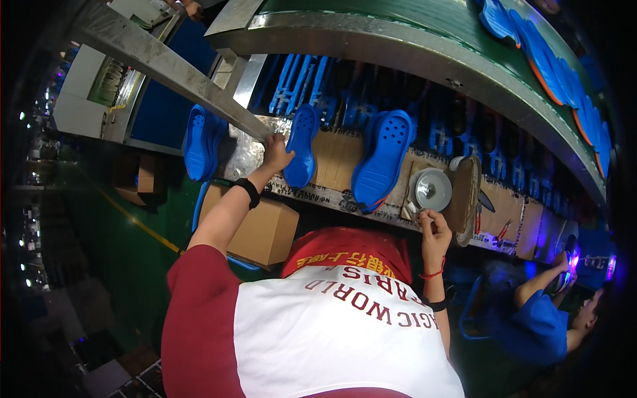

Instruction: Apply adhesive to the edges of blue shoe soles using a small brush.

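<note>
My left hand (277, 156) is at the left edge of a blue shoe sole (302, 142), its thumb against or just beside that edge and its fingers spread from the thumb. The sole has small holes at its far end. My right hand (434, 233) is closed in a pinch at the near rim of a white bowl (434, 188). Whatever is between those fingertips is too small to make out. A larger blue sole (383, 159) with holes lies on the cardboard-covered bench (335, 159) between my hands. More blue soles (202, 142) are stacked at the left end.
Behind the bench is a rack of blue shoe parts (292, 83), under a green conveyor (424, 33) carrying blue soles. A metal post (172, 66) slants beside my left hand. Scissors (505, 229) lie to the right. A cardboard box (255, 225) is below; a co-worker (537, 318) sits at right.
</note>
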A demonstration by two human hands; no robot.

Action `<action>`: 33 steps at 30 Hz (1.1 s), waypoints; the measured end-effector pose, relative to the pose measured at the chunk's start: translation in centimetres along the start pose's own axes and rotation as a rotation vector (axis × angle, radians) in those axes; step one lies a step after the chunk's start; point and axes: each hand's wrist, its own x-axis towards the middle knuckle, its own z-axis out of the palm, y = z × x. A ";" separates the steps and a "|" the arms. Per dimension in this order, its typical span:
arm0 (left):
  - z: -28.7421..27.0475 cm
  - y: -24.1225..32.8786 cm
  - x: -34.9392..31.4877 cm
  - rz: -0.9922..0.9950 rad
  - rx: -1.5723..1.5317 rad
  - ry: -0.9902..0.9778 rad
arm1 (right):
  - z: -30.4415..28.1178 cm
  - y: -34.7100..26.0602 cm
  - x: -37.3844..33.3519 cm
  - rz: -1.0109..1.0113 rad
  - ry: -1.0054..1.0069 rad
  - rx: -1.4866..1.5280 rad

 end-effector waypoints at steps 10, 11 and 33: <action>-0.5 -3.8 -0.1 -0.582 -0.457 -0.434 | 0.3 0.1 -0.5 0.014 0.004 0.006; -0.2 -4.8 -0.4 -0.584 -0.490 -0.531 | 0.4 0.0 -0.4 0.004 -0.001 -0.002; -2.9 5.3 2.3 0.913 0.793 -0.072 | 2.1 -0.2 0.0 -0.007 -0.073 -0.046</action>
